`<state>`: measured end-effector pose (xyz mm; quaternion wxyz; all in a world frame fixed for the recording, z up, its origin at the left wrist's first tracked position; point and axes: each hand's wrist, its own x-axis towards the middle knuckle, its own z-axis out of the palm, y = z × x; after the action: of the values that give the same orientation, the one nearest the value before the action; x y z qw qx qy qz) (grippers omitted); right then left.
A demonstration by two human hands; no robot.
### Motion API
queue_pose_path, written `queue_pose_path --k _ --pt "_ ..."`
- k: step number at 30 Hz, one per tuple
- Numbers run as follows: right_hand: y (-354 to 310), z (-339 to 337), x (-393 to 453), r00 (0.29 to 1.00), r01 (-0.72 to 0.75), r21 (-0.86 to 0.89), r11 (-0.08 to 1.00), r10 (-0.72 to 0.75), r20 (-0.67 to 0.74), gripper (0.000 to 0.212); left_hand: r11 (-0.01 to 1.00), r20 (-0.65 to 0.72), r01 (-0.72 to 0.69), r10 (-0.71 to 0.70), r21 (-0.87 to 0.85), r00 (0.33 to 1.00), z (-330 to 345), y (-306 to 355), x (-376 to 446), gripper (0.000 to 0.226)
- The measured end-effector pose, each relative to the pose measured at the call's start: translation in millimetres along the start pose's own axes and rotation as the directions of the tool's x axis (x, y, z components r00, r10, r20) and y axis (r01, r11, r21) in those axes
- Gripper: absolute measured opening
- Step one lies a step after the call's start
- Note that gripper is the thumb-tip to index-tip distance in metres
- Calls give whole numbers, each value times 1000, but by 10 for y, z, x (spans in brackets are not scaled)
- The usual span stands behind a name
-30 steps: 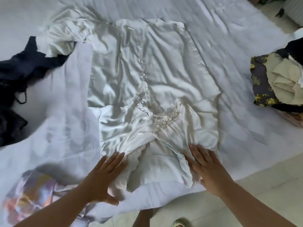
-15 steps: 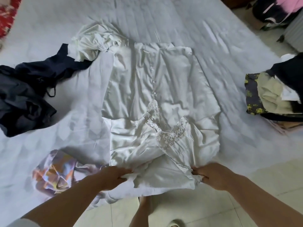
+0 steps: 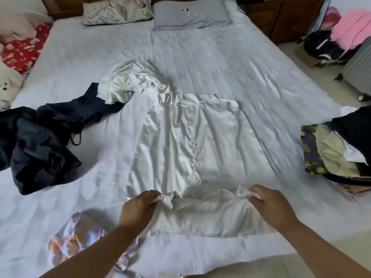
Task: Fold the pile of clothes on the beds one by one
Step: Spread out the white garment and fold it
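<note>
Open bedsheet far and right; clothes crowd the left and right edges.

The pale blue quilted bedsheet (image 3: 230,63) lies bare beyond the spread white satin garment (image 3: 180,141) and to its right. On the left lie a crumpled dark navy clothes heap (image 3: 40,141) and a bunched white cloth (image 3: 128,83); near left, a multicoloured printed fabric (image 3: 80,235); at the right edge, a stack of dark and cream clothes (image 3: 337,149).

A wide bed (image 3: 220,63) with a pale grey sheet fills the room. Two pillows (image 3: 118,11) lie at its far end against a dark wooden headboard (image 3: 281,19). Pale floor tiles (image 3: 291,49) show at right, where a grey suitcase (image 3: 359,67) stands.
</note>
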<state>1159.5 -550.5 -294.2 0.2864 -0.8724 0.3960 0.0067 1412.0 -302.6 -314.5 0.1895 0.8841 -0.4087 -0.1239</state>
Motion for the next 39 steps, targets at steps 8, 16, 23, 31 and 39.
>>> queue_pose_path --k 8,16,23,31,39 --pt "-158 -117 1245 977 49 -94 994 -67 -201 7 997 -40 61 -63 -39 997 -18 -164 1344 12" --pt "-157 -273 2740 968 35 -195 980 -82 -236 9 999 -84 -33 32 -14 996 -62 -269 2903 16" --pt "-251 -352 3933 950 -28 -243 970 -50 -309 27 998 -150 -11 21 64 989 21 -271 4156 19" --pt "-126 697 4110 996 79 -443 893 -51 75 63 935 -54 -264 284 236 957 964 -347 4069 42" --pt "152 1293 4042 1000 0 -433 901 12 26 68 937 138 -112 70 330 988 1660 -552 3847 61"
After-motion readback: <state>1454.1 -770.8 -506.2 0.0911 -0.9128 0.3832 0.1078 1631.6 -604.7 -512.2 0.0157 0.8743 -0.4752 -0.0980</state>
